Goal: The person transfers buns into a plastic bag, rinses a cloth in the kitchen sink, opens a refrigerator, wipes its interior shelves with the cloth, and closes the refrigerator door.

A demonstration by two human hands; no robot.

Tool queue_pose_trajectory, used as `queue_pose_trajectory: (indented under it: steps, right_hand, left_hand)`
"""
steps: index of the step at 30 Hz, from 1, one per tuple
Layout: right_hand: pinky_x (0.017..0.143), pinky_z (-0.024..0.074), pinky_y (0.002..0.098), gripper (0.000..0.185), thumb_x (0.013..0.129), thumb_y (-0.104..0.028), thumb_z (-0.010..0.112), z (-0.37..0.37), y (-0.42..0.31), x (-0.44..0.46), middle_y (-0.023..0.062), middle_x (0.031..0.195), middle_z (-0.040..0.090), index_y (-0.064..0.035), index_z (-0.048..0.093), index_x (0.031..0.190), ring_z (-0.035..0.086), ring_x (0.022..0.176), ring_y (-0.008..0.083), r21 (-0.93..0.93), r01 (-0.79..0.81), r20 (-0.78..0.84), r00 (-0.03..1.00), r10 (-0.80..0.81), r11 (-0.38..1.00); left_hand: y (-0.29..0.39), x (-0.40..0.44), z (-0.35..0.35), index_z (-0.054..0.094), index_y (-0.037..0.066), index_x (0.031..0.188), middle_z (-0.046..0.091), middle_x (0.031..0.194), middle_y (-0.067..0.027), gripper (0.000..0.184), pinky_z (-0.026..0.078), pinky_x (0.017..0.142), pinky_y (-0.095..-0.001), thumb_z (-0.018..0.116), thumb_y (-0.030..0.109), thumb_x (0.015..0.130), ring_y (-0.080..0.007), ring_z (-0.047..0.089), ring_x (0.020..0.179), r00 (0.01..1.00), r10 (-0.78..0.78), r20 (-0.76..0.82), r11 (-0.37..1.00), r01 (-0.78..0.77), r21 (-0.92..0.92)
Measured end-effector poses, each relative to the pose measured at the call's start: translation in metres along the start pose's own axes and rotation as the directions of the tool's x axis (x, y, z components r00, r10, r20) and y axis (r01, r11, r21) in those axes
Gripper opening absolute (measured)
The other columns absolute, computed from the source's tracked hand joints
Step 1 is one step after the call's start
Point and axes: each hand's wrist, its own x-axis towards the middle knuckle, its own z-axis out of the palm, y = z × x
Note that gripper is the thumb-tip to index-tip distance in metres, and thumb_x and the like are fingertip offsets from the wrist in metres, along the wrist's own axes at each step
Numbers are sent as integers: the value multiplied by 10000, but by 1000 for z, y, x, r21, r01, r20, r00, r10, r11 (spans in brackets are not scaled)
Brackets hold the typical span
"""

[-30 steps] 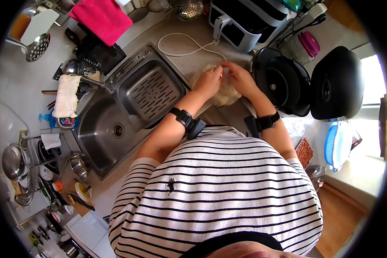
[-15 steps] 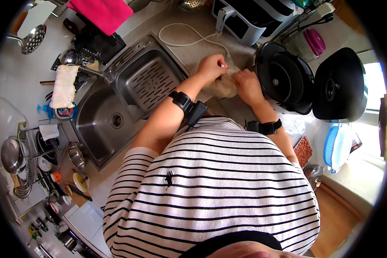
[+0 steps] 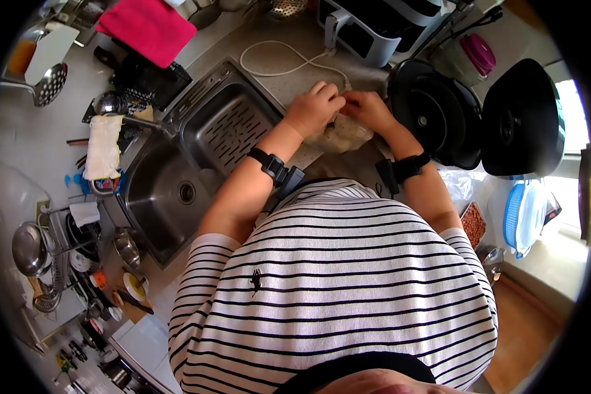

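Observation:
A clear plastic bag [image 3: 343, 136] with something pale inside rests on the counter close to my body, right of the sink. My left hand [image 3: 314, 109] is closed at the bag's gathered top, its fingers bent inward. From the other side my right hand [image 3: 369, 110] pinches the same top, and the fingertips of both hands nearly touch. What fills the bag is too unclear to name. Just right of my right hand stands a black pot-like cooker [image 3: 433, 115] with its lid [image 3: 524, 118] tipped back.
On the left is a steel double sink [image 3: 167, 203] with a faucet. A white cord [image 3: 276, 43] loops across the counter behind my hands. An air fryer [image 3: 381, 29] stands at the back. A tray of reddish-brown pieces [image 3: 473, 224] and a blue basket [image 3: 522, 217] sit on the right.
My hands have come closer together over the bag's top. My right hand has moved up and slightly left, uncovering more of the bag below. The view has shifted slightly.

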Motion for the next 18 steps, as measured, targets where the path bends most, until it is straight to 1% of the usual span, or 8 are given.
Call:
queue_pose_trajectory:
  steps: [1,4,7,10,13,14,16,18]
  right_hand:
    - [693,500,346,149,798,-84,680,0,-1,3,147,894,676,-30,691,936,653,790,275,-39,9,24,1000,-8,999]
    - [680,498,374,112,770,-97,687,1,1,9,136,845,650,-40,685,867,627,768,303,-165,283,4,958,-287,945]
    - [673,495,402,81,744,-98,688,7,13,5,129,801,618,-50,671,808,603,741,323,-263,307,-1,948,-318,915]
    - [708,491,422,95,736,-91,685,10,4,4,124,827,616,-52,653,817,598,790,332,-301,268,40,962,-269,915]
    - [739,484,427,128,731,-86,684,17,-2,3,118,847,605,-51,621,837,582,845,342,-364,410,-96,876,-472,836]
    - [746,482,430,143,732,-78,680,18,-9,3,119,853,603,-54,612,855,578,858,343,-372,411,-54,886,-461,832]
    - [759,478,436,176,734,-63,672,24,-20,-7,119,863,599,-59,593,891,570,885,347,-382,396,35,909,-415,835]
    - [760,476,434,214,727,-59,682,31,-7,-3,121,855,599,-66,583,917,571,875,346,-416,394,-5,900,-435,820]
  left_hand:
    - [-3,-3,0,573,144,842,522,868,13,119,517,599,-316,663,133,766,-193,574,867,1000,-6,5,1000,6,23]
    - [-4,-7,-4,582,139,821,551,862,7,111,520,612,-336,674,129,759,-200,581,860,999,-25,-21,999,26,20]
    - [-8,-24,-16,593,119,827,579,832,-16,134,510,622,-358,703,135,752,-225,590,825,987,-159,-27,978,153,-144]
    - [-3,-50,-12,598,87,841,610,825,-48,161,500,638,-360,730,144,768,-249,609,779,890,-448,88,866,456,-204]
    - [12,-47,-6,597,66,857,631,836,-70,175,495,645,-344,735,158,799,-252,625,748,761,-645,70,709,631,-316]
    - [14,-46,-3,588,57,898,654,841,-85,211,502,654,-332,737,179,812,-238,637,728,750,-657,68,698,640,-321]
    - [18,-51,8,577,60,938,655,823,-85,256,503,650,-327,746,203,810,-230,636,722,690,-723,31,595,646,-479]
    - [23,-55,4,561,77,1027,646,808,-75,365,508,652,-319,772,258,792,-214,637,718,640,-767,45,503,644,-577]
